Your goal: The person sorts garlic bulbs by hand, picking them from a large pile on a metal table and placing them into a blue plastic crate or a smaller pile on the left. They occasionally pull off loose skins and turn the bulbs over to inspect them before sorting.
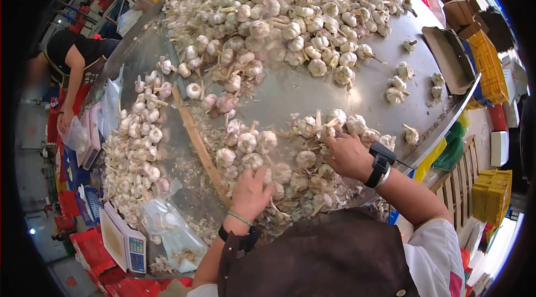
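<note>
Garlic bulbs (267,141) with dry stems lie in a small heap on the metal table in front of me. My left hand (249,195) is at the near left of this heap, fingers bent and closed around a garlic bulb that shows only partly. Over the heap's right side, my right hand (350,156) has its fingers curled down among bulbs; whatever sits under the palm is hidden. A pale bulb (337,117) lies just beyond its fingertips.
A large garlic pile (290,12) covers the table's far side. A wooden strip (195,135) separates a left-hand pile (134,151). A scale (125,241) and plastic bag (170,227) are at lower left. Another person's arm (75,76) reaches in at left. Yellow crates (491,196) stand right.
</note>
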The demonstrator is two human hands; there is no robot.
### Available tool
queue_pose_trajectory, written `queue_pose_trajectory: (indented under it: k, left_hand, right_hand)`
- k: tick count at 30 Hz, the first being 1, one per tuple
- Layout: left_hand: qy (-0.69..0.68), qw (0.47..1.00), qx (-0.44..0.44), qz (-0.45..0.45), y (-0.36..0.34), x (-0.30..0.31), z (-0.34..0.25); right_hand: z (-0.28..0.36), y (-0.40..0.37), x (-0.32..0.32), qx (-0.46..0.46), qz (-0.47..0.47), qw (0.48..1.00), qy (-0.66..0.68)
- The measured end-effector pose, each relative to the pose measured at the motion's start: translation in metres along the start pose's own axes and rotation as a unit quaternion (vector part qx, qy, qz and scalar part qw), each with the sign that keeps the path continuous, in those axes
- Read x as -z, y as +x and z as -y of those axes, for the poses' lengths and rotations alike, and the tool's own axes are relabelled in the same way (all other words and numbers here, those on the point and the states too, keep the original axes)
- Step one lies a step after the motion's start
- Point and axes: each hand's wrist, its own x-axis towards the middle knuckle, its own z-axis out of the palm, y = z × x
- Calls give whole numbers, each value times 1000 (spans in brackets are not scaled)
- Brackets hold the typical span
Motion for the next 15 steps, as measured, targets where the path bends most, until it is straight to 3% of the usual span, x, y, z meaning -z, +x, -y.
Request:
queue_pose_trajectory:
  k: [2, 6, 8, 9, 10, 11, 12, 13, 14, 15]
  left_hand:
    - [39, 999, 7, -1, 3, -11, 1]
    - [-30, 998, -23, -57, 6, -17, 19]
    - [-192, 980, 46, -23, 5, -17, 30]
    - [-263, 959, 102, 26, 6, -5, 31]
    - [-266, 958, 100, 31, 4, 2, 35]
    - [-490, 861, 137, -6, -1, 6, 41]
    - [-684, 709, 168, -43, -5, 10, 46]
    - [-688, 705, 168, -40, -9, 14, 51]
    - [-785, 602, 144, -37, -13, 19, 57]
    - [-865, 486, 117, -34, -15, 22, 59]
  right_hand:
    - [0, 0, 1, -6, -11, 999, 35]
    - [-6, 6, 2, 2, 3, 998, 58]
    - [-9, 6, 8, 6, -6, 999, 49]
    - [-7, 5, 21, -26, -8, 993, 118]
    - [-6, 3, 33, -59, -8, 981, 185]
    - [-15, -3, 41, -49, -36, 969, 241]
    - [-27, -7, 48, -51, -14, 946, 320]
    - [-35, -14, 53, -65, -11, 880, 470]
    - [-43, -19, 57, -76, -8, 791, 607]
    - [-52, -23, 59, -40, -25, 756, 653]
